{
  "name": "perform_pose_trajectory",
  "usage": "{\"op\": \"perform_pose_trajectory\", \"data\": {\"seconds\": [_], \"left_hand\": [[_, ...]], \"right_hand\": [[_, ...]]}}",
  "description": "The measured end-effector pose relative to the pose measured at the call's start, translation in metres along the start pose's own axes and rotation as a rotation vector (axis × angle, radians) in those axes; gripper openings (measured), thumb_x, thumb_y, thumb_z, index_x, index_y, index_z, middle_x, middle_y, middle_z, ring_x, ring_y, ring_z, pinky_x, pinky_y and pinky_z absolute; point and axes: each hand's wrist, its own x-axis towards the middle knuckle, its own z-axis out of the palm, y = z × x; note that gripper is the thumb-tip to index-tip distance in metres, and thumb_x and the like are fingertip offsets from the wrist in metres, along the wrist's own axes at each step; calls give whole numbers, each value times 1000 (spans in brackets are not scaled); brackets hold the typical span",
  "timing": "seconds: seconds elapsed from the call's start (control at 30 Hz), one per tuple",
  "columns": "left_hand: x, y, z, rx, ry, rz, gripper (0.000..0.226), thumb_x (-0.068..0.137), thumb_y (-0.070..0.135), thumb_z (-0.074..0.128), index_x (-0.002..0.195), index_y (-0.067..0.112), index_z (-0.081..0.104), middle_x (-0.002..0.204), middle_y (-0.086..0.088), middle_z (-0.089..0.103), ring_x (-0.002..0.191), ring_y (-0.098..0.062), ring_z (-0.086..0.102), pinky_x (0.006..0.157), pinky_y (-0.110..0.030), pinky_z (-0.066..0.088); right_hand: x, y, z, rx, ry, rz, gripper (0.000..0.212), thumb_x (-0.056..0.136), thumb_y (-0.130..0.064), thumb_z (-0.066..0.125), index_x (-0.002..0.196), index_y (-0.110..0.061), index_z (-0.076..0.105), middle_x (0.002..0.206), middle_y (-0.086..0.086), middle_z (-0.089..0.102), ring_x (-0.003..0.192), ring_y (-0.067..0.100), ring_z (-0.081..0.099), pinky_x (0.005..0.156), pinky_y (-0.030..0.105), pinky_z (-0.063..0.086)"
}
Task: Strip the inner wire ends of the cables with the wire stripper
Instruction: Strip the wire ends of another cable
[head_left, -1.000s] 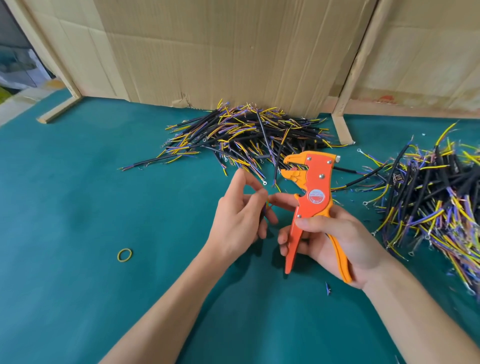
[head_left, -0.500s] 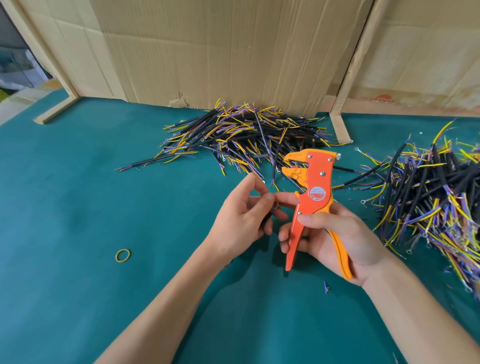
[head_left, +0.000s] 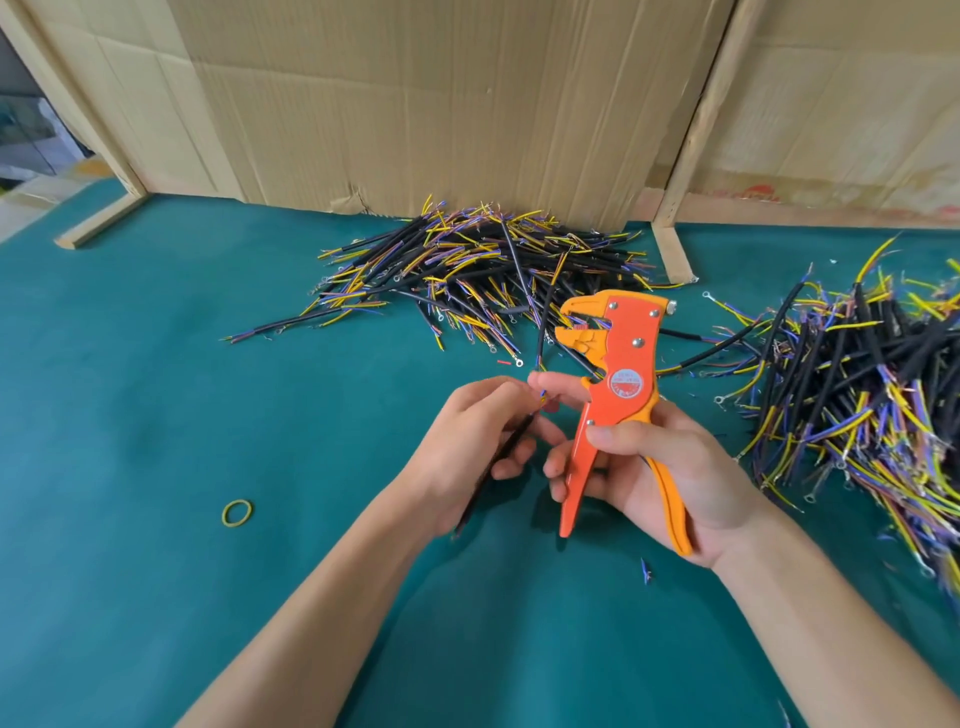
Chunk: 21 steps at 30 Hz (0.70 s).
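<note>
Cable (head_left: 506, 448), black and thin, sits in the left hand (head_left: 467, 447), whose fingers pinch it over the green counter (head_left: 156, 415). Its little colored wire ends poke up by the fingertips. The right hand (head_left: 660, 467) grips the orange stripper (head_left: 618, 395), head up. One pile (head_left: 467, 275) of cables lies at the back against a cardboard wall (head_left: 441, 104). Another pile (head_left: 872, 384) lies on the right. A yellow band (head_left: 237, 513) lies on the left.
</note>
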Motion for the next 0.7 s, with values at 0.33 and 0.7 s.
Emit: {"op": "perform_pose_trajectory", "data": {"seconds": [0.33, 0.7], "left_hand": [[-1, 2, -3, 20, -31, -2, 42, 95, 55, 55, 92, 20, 78, 69, 2, 52, 54, -14, 31, 51, -29, 17], [-2, 3, -5, -13, 14, 21, 22, 98, 13, 58, 86, 5, 74, 63, -5, 54, 53, -14, 36, 45, -21, 26]], "right_hand": [[0, 1, 2, -12, -9, 8, 53, 78, -11, 71, 130, -5, 67, 109, 26, 61, 78, 39, 64, 70, 49, 54], [-2, -3, 1, 0, -59, 3, 57, 83, -13, 66, 139, -3, 59, 122, 31, 60, 81, 37, 62, 75, 47, 53]]}}
